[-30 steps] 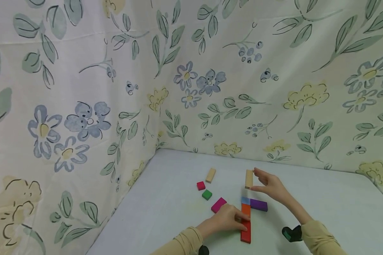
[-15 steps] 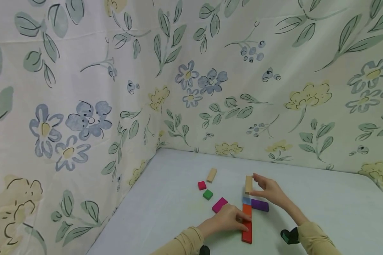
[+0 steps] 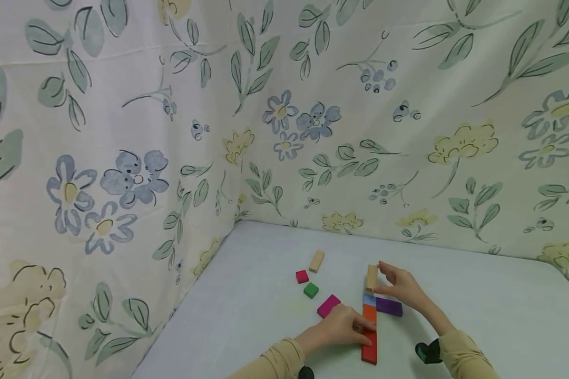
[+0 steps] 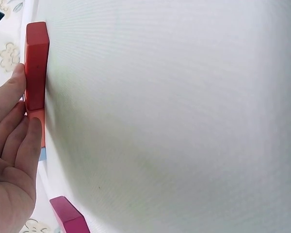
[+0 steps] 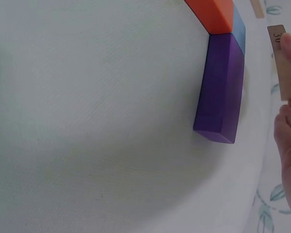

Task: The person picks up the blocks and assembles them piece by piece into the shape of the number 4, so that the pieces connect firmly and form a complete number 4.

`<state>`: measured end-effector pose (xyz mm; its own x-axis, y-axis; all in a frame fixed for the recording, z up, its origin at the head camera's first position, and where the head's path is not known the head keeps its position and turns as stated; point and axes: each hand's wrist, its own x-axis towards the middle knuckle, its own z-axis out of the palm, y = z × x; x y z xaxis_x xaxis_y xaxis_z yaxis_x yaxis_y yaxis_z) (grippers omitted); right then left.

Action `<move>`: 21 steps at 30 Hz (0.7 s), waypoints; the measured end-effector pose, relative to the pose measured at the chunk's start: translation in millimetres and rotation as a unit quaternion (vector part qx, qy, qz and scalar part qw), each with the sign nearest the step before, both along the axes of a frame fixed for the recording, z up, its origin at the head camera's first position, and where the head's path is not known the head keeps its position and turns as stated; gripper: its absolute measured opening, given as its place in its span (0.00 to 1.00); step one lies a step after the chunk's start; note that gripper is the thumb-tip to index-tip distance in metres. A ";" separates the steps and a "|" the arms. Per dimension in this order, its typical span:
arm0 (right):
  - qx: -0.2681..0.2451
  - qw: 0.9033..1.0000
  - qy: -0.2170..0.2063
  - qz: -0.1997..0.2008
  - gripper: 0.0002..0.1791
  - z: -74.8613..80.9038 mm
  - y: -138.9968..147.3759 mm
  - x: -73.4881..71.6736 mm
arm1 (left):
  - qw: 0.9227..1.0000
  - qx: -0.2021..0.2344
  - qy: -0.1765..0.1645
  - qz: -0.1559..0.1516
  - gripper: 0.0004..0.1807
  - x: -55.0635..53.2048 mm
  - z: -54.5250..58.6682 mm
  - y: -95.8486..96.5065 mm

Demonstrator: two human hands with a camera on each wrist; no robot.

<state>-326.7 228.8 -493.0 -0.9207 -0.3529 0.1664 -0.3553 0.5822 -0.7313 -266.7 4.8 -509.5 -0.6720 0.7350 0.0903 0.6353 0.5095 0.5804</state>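
Note:
My right hand [image 3: 402,287] pinches a plain wooden block [image 3: 372,279] by its two ends, thumb at the near end. A printed mark shows on that block in the right wrist view, where it appears raised off the table. It is just beyond a light blue block [image 3: 370,300]. A purple block [image 3: 389,307] lies to the right, against the blue one. An orange block [image 3: 370,313] and a red block [image 3: 369,353] continue the row nearer me. My left hand [image 3: 342,325] grips the red block, its fingertips also near the orange one.
Left of the row lie a magenta block [image 3: 329,306], a green cube [image 3: 311,290], a small red-pink cube [image 3: 302,276] and another plain wooden block [image 3: 317,261]. A flower-printed cloth [image 3: 313,131] hangs behind and left of the white table [image 3: 246,295].
My right hand has brought the wooden block nearer me, close to the blue block's far end. The left hand has stayed at the red block. The head view has shifted slightly.

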 end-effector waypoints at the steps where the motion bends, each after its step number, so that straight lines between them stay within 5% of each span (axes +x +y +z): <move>1: 0.001 1.000 0.001 0.000 0.45 -0.6 0.2 -0.2 | 1.000 -0.001 0.000 0.000 0.16 0.2 0.3 -0.1; 21: 0.016 1.000 0.018 -0.018 0.46 -12.5 -3.9 1.4 | 1.000 -0.007 -0.025 0.003 0.17 2.0 1.8 -0.5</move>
<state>-325.3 224.9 -505.4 -0.9266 -0.3252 0.1891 -0.3595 0.6176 -0.6996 -264.7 4.3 -507.7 -0.6799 0.7318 0.0469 0.6031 0.5216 0.6035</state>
